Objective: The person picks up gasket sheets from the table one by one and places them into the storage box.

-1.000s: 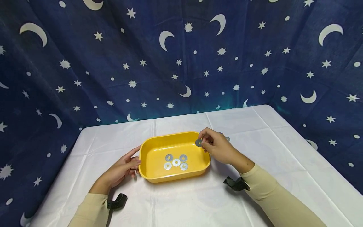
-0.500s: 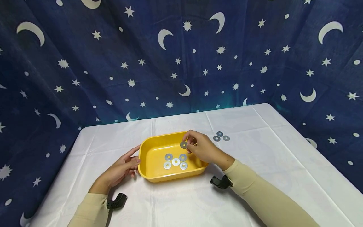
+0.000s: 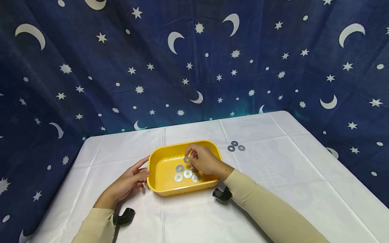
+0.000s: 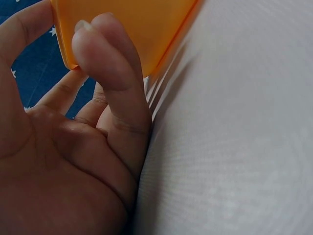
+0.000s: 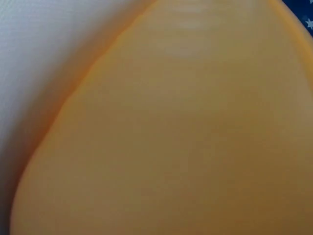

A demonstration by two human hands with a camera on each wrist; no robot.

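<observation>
One washer [image 3: 185, 159] in right grip [image 3: 205, 160]

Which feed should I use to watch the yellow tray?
The head view: it shows nearly all of the yellow tray, washers inside, with the right hand hiding part. The left wrist view catches just a portion beyond the left hand; the right wrist view shows mostly a blurred yellow surface.

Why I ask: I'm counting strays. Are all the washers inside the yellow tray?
No, three washers lie on the white cloth, outside the tray to its right.
</observation>
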